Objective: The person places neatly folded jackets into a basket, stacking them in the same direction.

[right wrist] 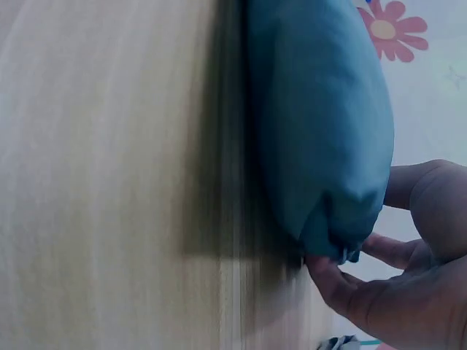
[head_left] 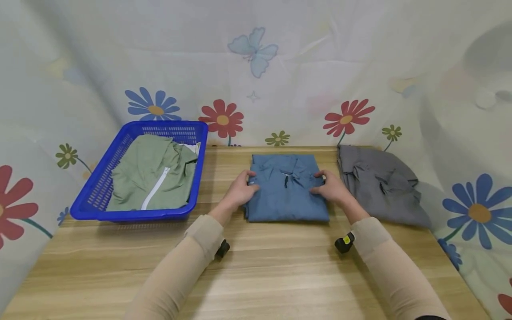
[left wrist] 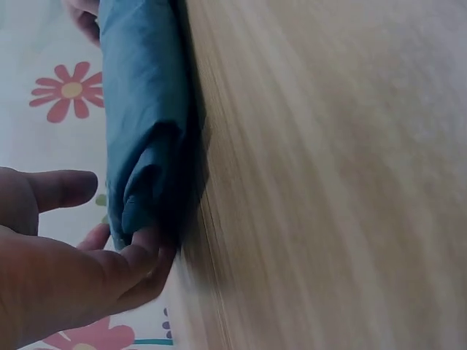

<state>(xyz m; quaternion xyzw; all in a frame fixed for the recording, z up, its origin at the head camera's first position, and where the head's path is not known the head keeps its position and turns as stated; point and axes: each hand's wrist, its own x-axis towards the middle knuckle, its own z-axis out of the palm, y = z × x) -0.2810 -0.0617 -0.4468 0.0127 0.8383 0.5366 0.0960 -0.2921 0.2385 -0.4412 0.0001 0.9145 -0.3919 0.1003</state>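
A folded blue jacket (head_left: 286, 200) with a collar and a small dark zipper pull lies flat on the wooden table. My left hand (head_left: 242, 190) is at its left side. In the left wrist view, that hand's fingers (left wrist: 142, 255) curl round the lower edge, while the thumb (left wrist: 69, 188) stands slightly off the cloth. At the opposite side, my right hand (head_left: 332, 189) holds the edge. The right wrist view has its fingers (right wrist: 332, 281) tucked at the underside of the blue bundle (right wrist: 321, 131), with the thumb on the upper side, its tip hidden.
On the left stands a blue plastic basket (head_left: 146, 216) holding a green jacket (head_left: 140, 178) with a white zipper and some white cloth. To the right lies a folded grey garment (head_left: 394, 200). A flowered curtain (head_left: 296, 89) hangs behind the wooden table (head_left: 280, 271).
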